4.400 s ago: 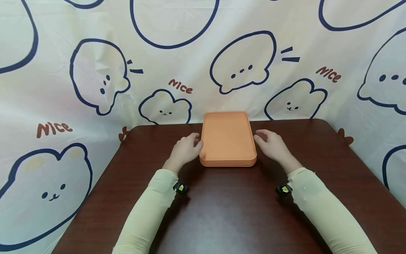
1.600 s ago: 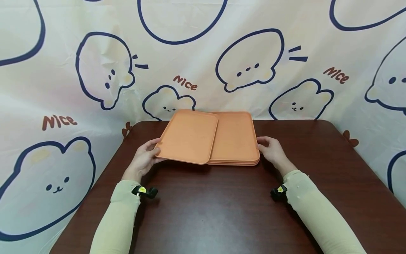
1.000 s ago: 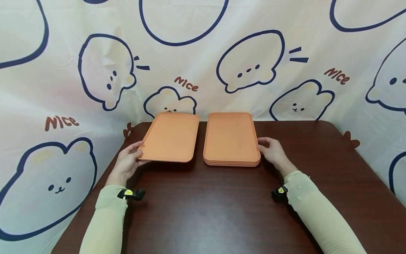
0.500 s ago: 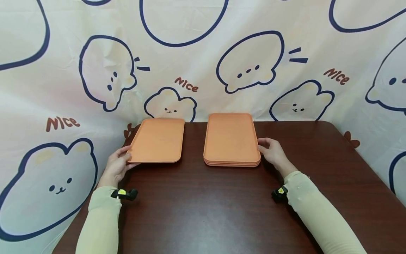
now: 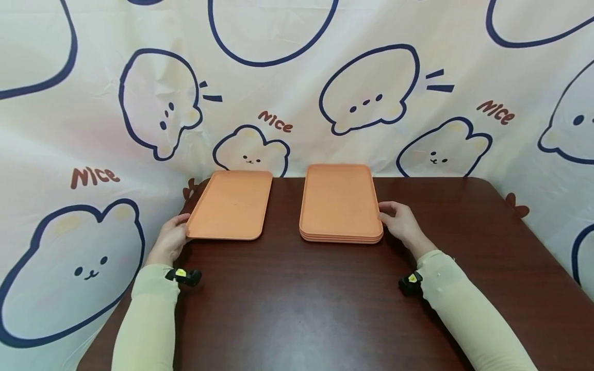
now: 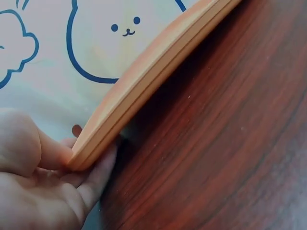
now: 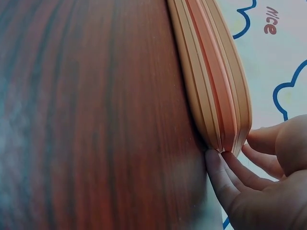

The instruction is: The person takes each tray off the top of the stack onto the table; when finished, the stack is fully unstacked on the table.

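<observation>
An orange rectangular tray [image 5: 232, 203] lies at the back left of the dark wooden table. My left hand [image 5: 168, 239] grips its near-left corner; the left wrist view shows the thumb against the edge of the tray [image 6: 139, 88] and a finger underneath. To the right sits a neat stack of several matching trays [image 5: 341, 203]. The fingertips of my right hand [image 5: 402, 224] touch this stack's right side near its front corner. In the right wrist view, the thumb lies by the upper rim of the stack [image 7: 216, 72] and the fingers rest against the lower layers.
The wooden table [image 5: 297, 304] ends at the back against a pale cloth backdrop [image 5: 278, 31] printed with cartoon outlines. A strip of bare tabletop separates the single tray from the stack. Small black cameras [image 5: 185, 277] are strapped to both wrists.
My left hand has slid the top tray off the stack, carried it left and lowered it to the table level. The right hand moved in to touch the stack and has stayed there.
</observation>
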Action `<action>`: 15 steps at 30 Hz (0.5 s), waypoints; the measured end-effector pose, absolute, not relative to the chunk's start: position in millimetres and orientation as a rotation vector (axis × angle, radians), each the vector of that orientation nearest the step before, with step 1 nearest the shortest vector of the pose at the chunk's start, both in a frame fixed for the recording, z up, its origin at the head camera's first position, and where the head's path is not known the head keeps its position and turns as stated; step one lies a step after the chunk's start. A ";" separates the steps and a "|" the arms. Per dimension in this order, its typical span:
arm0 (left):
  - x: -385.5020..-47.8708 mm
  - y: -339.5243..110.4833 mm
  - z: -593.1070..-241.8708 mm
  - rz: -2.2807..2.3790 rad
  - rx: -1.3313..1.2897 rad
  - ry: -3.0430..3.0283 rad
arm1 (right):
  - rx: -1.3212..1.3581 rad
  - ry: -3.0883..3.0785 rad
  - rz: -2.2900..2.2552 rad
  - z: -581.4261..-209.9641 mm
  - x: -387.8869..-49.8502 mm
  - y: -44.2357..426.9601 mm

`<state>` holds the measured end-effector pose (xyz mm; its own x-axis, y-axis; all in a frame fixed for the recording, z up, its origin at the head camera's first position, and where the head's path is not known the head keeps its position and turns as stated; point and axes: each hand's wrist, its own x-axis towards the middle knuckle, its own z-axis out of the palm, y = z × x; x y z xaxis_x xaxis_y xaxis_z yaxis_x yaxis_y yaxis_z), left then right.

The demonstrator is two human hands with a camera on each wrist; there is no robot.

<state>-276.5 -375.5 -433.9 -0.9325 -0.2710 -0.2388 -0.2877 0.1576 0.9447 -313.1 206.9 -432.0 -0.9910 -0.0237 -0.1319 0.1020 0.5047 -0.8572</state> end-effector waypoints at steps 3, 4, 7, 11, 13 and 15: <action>-280.7 -373.2 -435.3 1.900 -0.673 2.449 | 0.060 2.612 -1.501 -431.8 -312.0 206.9; -281.6 -372.1 -435.2 1.876 -0.699 2.479 | 0.061 2.609 -1.506 -431.9 -311.8 206.8; -283.2 -369.0 -433.7 1.784 -0.755 2.566 | 0.055 2.606 -1.512 -432.9 -311.8 206.7; -283.4 -367.0 -432.8 1.722 -0.775 2.610 | 0.054 2.607 -1.512 -432.7 -312.0 206.6; -283.3 -367.0 -433.3 1.705 -0.775 2.618 | 0.054 2.608 -1.511 -432.1 -312.3 206.5; -283.6 -368.2 -433.7 1.685 -0.770 2.628 | 0.060 2.603 -1.514 -432.0 -312.5 206.3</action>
<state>-283.6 -368.2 -433.7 -0.8829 -0.4292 -0.1906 -0.3522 0.3368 0.8732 -312.5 206.3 -432.0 -0.9908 -0.0307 -0.1317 0.0992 0.4962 -0.8625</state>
